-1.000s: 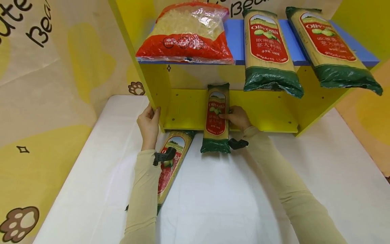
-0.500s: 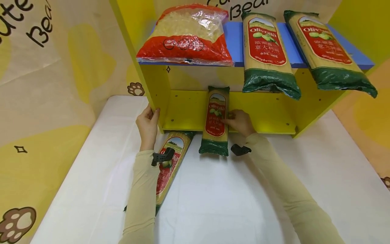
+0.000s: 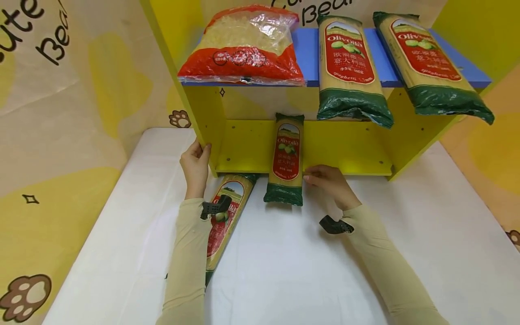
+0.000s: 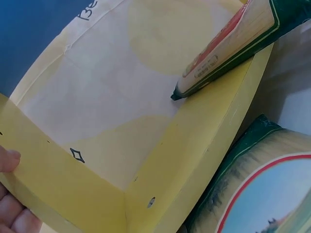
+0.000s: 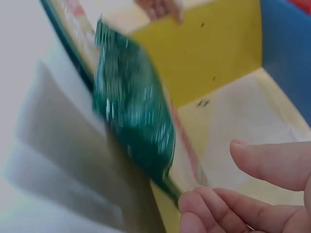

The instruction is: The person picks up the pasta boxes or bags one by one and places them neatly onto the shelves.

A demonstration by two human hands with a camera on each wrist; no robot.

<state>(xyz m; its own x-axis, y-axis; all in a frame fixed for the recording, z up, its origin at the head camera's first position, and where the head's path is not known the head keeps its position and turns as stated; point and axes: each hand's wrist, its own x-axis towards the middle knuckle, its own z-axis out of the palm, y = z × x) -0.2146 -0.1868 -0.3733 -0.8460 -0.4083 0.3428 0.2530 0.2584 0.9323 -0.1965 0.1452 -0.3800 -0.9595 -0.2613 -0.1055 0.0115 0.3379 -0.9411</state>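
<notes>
Fingers of the right hand point(image 3: 330, 181) lie loosely curled beside the right edge of the middle spaghetti packet point(image 3: 286, 159), fingertips at or just off its wrapper, not closed round it. From the head view, that packet rests lengthwise on the lower board of the yellow shelf unit point(image 3: 349, 153), its green near end overhanging onto the white table point(image 3: 308, 262). The left hand point(image 3: 196, 166) grips the front edge of the unit's left wall, thumb one side, fingers the other. Another spaghetti packet point(image 3: 225, 216) lies on the table by the left forearm.

Left wrist view: fingertips point(image 4: 10, 194) press the yellow wall; the shelved packet's corner point(image 4: 228, 46) shows above.

Right wrist view: blurred, the green packet end point(image 5: 133, 131) sits just left of the slack fingers point(image 5: 228, 204); contact cannot be told.

Judging by this, the placing step looks finished and the hand is letting go; the next move would call for reaching left and near to take up the table packet.
</notes>
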